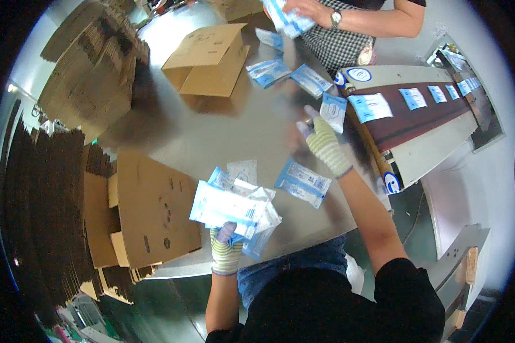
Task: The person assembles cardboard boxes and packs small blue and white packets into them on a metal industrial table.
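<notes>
My left hand (225,251), in a striped knit glove with purplish fingertips, grips a fanned bundle of blue-and-white sealed packets (226,207) over the near part of the metal table. My right hand (326,144), gloved alike, reaches over the table's right side with its fingers stretched out and nothing in them. Just beyond its fingertips is a packet (333,112) at the conveyor's end. Another flat packet (304,182) rests on the table between my two hands. A paler packet (243,171) shows behind the bundle, partly covered by it.
A conveyor (403,123) with a dark red belt carries several packets in a row at the right. Across the table a person's hand (315,12) holds packets, with several more (269,72) lying before it. Cardboard boxes stand at back (209,60) and near left (154,211).
</notes>
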Demonstrator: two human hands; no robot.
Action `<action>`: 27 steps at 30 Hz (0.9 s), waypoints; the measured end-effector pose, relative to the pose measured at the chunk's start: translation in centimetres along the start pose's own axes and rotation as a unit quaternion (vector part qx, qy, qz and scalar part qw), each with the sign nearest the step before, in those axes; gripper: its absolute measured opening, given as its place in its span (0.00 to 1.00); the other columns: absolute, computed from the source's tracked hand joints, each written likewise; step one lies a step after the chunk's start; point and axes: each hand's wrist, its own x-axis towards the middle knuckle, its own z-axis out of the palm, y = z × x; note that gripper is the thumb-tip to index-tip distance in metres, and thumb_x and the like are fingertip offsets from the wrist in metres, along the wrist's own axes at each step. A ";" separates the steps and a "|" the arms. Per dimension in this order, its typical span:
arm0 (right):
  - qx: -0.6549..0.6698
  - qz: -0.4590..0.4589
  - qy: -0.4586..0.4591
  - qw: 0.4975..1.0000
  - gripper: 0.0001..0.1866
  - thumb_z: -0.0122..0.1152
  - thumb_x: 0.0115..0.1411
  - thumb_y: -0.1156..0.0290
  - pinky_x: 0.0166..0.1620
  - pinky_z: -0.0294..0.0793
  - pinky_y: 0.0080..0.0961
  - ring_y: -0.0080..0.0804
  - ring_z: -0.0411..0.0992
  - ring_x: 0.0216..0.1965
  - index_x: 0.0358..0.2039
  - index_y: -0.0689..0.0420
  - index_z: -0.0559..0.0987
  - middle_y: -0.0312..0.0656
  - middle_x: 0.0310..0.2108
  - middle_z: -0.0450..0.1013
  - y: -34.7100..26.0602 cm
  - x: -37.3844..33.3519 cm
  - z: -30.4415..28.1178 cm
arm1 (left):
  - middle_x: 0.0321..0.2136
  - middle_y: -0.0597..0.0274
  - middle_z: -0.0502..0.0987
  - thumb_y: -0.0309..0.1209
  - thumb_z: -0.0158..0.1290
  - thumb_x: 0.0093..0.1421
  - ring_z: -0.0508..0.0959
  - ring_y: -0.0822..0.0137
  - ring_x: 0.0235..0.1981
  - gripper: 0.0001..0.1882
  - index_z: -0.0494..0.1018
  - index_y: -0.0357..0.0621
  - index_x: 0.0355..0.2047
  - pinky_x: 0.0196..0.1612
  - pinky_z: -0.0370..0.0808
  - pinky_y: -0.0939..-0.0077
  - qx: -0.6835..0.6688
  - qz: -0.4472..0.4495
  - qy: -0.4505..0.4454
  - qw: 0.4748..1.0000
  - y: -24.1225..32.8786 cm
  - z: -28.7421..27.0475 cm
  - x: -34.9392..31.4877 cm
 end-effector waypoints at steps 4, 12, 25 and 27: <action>-0.291 0.032 -0.045 0.955 0.30 0.46 0.56 0.60 0.45 0.70 0.44 0.53 0.73 0.40 0.59 0.57 0.61 0.57 0.37 0.75 0.9 8.1 -1.7 | 0.46 0.52 0.71 0.35 0.62 0.46 0.74 0.54 0.46 0.36 0.61 0.37 0.55 0.48 0.75 0.56 0.020 0.001 0.010 1.000 0.4 1.3 0.1; -0.383 0.051 -0.109 0.916 0.18 0.47 0.54 0.63 0.45 0.73 0.40 0.48 0.75 0.41 0.37 0.60 0.79 0.55 0.37 0.76 5.1 15.8 0.6 | 0.45 0.52 0.72 0.35 0.62 0.47 0.75 0.54 0.46 0.35 0.62 0.35 0.54 0.48 0.75 0.57 0.042 0.005 0.064 0.997 0.3 0.0 -0.1; 0.097 -0.221 -0.227 0.944 0.24 0.69 0.44 0.56 0.45 0.70 0.36 0.44 0.71 0.42 0.39 0.58 0.77 0.51 0.41 0.71 -10.5 -5.8 -0.4 | 0.48 0.51 0.70 0.35 0.64 0.47 0.73 0.52 0.49 0.39 0.58 0.36 0.57 0.50 0.75 0.56 -0.010 -0.020 0.017 1.000 0.5 1.1 1.1; 0.032 -0.293 -0.230 0.928 0.29 0.72 0.40 0.53 0.52 0.67 0.37 0.50 0.67 0.50 0.38 0.60 0.77 0.55 0.49 0.66 -12.3 -8.2 0.0 | 0.48 0.51 0.70 0.35 0.63 0.47 0.73 0.53 0.49 0.40 0.58 0.37 0.57 0.52 0.73 0.57 -0.006 -0.030 -0.019 0.999 0.8 2.0 1.1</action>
